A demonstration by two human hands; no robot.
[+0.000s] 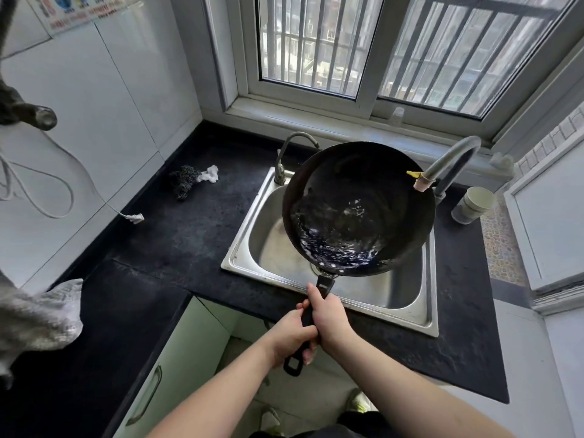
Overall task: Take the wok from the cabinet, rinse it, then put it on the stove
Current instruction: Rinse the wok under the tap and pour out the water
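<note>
A black wok [357, 184] hangs over the steel sink [246, 245], tilted toward me, with water sloshing in its lower near side. Its long black handle [292, 366] points back at me. My right hand [327, 314] grips the handle close to the wok. My left hand [292, 335] grips it just behind, nearer the handle's end loop. The large grey faucet [448, 162] arches over the wok's right rim, its pink spout tip just above the edge. The stove is not in view.
A small curved tap [294, 150] stands at the sink's back left. A steel scourer and white scrap [189, 180] lie on the black counter [189, 235]. A white jar [472, 205] stands right of the sink. A grey cloth [41, 317] hangs at left. An open cabinet door [177, 355] stands below.
</note>
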